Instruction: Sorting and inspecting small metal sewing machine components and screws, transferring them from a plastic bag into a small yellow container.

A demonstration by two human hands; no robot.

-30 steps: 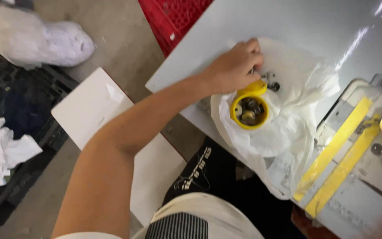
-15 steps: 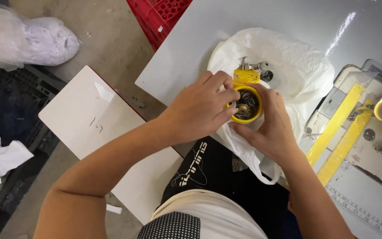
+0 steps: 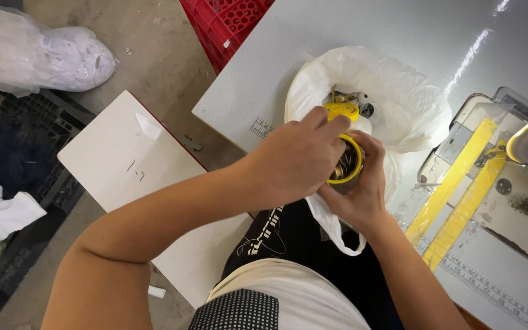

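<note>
The grey work table (image 3: 362, 36) is the landmark here, and everything else sits in relation to it. Off its near-left corner lies a white board (image 3: 123, 165) over the concrete floor; beyond its far-left edge stands a red plastic crate (image 3: 227, 21), and further left a clear bag of white cloth (image 3: 44, 55). At the table's right end is a sewing machine (image 3: 520, 183) with yellow tape strips (image 3: 459, 177) on its bed. On the table's near edge, spilling over toward the person's lap, sits a white plastic bag (image 3: 392, 91). Half a second ago the small yellow container (image 3: 351, 168) rested upright on that bag with its mouth facing the camera; now it is lifted just off the bag's near side and tilted — both hands have closed in more tightly around it. The right hand (image 3: 362, 195) cups it from below, fingers wrapped round its body, gripping it. The left hand (image 3: 297, 162) comes over from the table's left side and covers most of the rim, its fingertips (image 3: 328, 125) pinching at the yellow lid (image 3: 341, 111) that stands hinged up above. A second ago only the left hand was on it — so the work has moved from reaching into the bag to a two-handed hold on the container. Small metal parts (image 3: 362, 104) lie in the bag's opening just behind the lid.
</note>
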